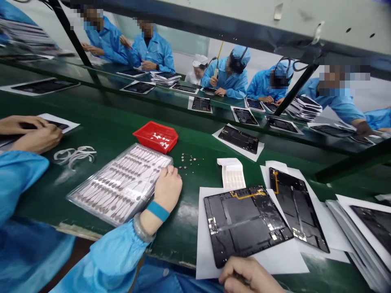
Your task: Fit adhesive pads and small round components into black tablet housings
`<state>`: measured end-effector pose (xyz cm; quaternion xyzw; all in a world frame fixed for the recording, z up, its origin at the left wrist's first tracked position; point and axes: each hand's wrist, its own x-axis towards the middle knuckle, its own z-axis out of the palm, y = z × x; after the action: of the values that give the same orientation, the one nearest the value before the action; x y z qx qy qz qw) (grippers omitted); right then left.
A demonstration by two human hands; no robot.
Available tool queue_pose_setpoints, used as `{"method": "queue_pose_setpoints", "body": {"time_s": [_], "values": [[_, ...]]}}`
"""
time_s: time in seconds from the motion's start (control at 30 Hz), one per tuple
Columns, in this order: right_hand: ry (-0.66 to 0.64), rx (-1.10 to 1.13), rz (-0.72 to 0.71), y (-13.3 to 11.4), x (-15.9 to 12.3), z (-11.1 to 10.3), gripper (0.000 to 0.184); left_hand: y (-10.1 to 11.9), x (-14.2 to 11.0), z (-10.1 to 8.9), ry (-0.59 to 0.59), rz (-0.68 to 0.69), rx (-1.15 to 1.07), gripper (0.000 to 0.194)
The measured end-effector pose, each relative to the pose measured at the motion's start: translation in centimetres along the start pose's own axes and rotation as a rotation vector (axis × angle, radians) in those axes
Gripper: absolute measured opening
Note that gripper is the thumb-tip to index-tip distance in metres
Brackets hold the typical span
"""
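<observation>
My left hand (pixel 167 191), with a blue wrist strap and a bracelet, lies over the right edge of a clear tray (pixel 91 215). Its fingers are curled down among small round parts with thin wire leads (pixel 122 185); the fingertips are hidden. At the bottom of the view, my right hand (pixel 249 276) is closed with bent fingers beside the near edge of a black tablet back housing (pixel 244 224). What it holds, if anything, does not show. The housing lies on white paper (pixel 204 256), its inside up, with an orange flex cable (pixel 249 195) along the top.
Behind the tray sits a red bin (pixel 143 132) with white bits. Loose round parts (pixel 186 158) and a sticker sheet (pixel 233 173) lie nearby. To the right are another housing (pixel 299 207) and a paper stack (pixel 351 228). A co-worker's hands (pixel 36 136) work at left; several people sit opposite.
</observation>
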<state>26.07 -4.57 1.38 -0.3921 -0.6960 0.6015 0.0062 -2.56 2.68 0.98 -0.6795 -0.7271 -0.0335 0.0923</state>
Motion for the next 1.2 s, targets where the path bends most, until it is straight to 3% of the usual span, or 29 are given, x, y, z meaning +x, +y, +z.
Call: {"method": "queue_pose_setpoints", "body": {"time_s": [0.13,0.2,0.23,0.33,0.37,0.43,0.53,0.63,0.77,0.9,1.03,1.2], "values": [[0.100,-0.029,-0.030,-0.3,0.0,0.5,0.020,1.1,-3.1,-1.3,-0.021,0.063,-0.043,0.032],[0.212,0.078,-0.056,0.2,-0.1,1.0,0.018,2.3,-5.0,-2.3,-0.047,0.145,-0.257,0.028],[0.282,0.148,-0.086,0.5,-0.1,1.2,0.020,3.1,-5.8,-2.6,-0.103,0.192,-0.469,0.027],[0.470,0.280,-0.227,1.1,-0.1,1.6,0.029,5.9,-7.5,-2.9,-0.505,0.212,-1.178,0.016],[0.511,0.284,-0.272,1.2,-0.1,1.6,0.029,6.9,-7.8,-2.6,-0.682,0.158,-1.377,0.015],[0.554,0.284,-0.344,1.3,-0.3,1.4,0.024,8.7,-8.2,-1.8,-0.992,0.009,-1.688,0.033],[0.564,0.282,-0.406,1.4,-0.9,0.9,0.015,10.7,-8.4,-0.8,-1.280,-0.111,-1.868,0.059],[0.562,0.273,-0.445,1.6,-1.4,0.7,0.009,11.8,-8.5,-0.5,-1.422,-0.110,-1.855,0.062],[0.626,0.195,-0.449,1.8,-2.4,0.1,0.015,13.0,-8.3,-0.7,-1.378,-0.072,-1.932,0.056],[0.737,0.169,-0.358,2.0,-3.3,-0.7,0.018,14.2,-7.9,-0.9,-1.194,-0.045,-1.886,0.047],[0.742,0.245,-0.255,2.6,-3.3,-0.8,0.022,14.9,-7.7,-0.9,-1.023,0.044,-1.772,0.026],[0.739,0.373,-0.215,3.3,-2.8,-0.5,0.024,15.0,-7.6,-0.8,-1.010,0.081,-1.685,0.025]]}}
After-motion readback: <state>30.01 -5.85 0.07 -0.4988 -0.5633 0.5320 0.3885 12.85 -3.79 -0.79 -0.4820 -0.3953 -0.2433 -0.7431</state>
